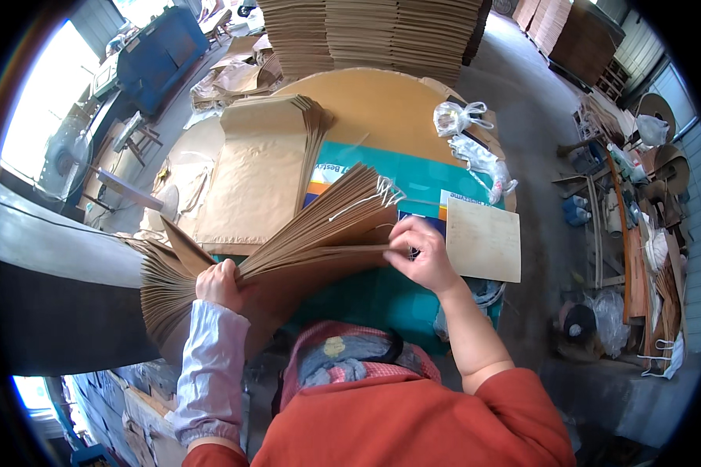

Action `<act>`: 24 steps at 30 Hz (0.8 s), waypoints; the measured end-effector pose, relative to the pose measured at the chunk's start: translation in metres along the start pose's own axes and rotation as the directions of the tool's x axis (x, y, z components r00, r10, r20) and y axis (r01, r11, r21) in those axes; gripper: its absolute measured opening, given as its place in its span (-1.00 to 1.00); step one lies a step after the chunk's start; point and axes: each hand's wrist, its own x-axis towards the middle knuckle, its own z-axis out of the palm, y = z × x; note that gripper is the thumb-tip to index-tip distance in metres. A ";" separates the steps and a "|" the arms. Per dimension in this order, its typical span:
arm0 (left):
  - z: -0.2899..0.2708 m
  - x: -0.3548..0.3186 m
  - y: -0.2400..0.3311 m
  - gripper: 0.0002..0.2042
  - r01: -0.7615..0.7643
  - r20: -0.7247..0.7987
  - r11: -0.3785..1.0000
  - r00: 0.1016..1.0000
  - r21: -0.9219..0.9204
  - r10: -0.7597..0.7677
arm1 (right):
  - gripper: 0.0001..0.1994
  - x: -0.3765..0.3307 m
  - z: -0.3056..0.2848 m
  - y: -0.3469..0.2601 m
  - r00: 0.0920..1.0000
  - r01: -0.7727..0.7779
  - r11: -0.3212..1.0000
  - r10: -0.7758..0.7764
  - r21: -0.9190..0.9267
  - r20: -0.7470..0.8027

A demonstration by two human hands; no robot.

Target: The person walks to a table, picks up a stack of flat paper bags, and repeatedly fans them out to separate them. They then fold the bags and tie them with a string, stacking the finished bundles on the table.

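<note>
A thick bundle of brown kraft paper envelopes [311,226] is fanned out across the front of the table, bent at its left part. My left hand [220,286] is closed around the bundle near its middle. At the bundle's right end, my right hand [420,253] pinches the edge of one of the lower envelopes; the fingertips partly hide what is held. White strings [387,189] stick out of the bundle's upper right end. Behind it lies a pile of kraft envelopes [258,167] with flaps. A pale cardboard sheet [483,240] lies right of my right hand.
The round table [358,89] is partly covered with a teal printed sheet [358,307]. Plastic-wrapped white string [461,117] lies at its right edge. Tall cardboard stacks [374,35] stand behind. A grey curved surface [62,241] is at left, a cluttered rack [627,233] at right.
</note>
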 end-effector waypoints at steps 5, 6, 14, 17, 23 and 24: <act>0.005 0.002 0.001 -0.59 0.003 -0.003 1.000 1.000 -0.006 -0.003 | -0.22 0.002 -0.008 0.017 0.681 -0.489 0.769 0.043 0.411 0.731; 0.006 0.003 0.003 -0.59 0.001 -0.016 1.000 1.000 -0.006 -0.001 | -0.20 -0.003 -0.007 0.036 0.582 -0.680 0.525 -0.038 0.512 0.812; 0.004 0.001 0.002 -0.62 -0.021 -0.045 1.000 0.999 0.014 0.022 | -0.41 -0.010 0.042 0.015 0.982 -0.072 0.971 0.029 -0.227 -0.184; 0.005 0.002 0.003 -0.62 -0.015 -0.050 1.000 0.999 0.013 0.015 | -0.53 0.017 0.035 0.001 0.901 0.037 0.881 -0.233 -0.471 -0.365; 0.008 0.001 -0.001 -0.64 -0.027 -0.078 1.000 0.997 0.010 0.028 | -0.78 -0.003 0.019 0.003 0.933 0.307 0.874 -0.355 -0.376 -0.063; 0.005 0.000 0.000 -0.63 -0.028 -0.079 1.000 0.996 0.004 0.028 | -0.83 -0.007 0.011 -0.003 0.980 0.140 0.978 -0.114 -0.154 0.166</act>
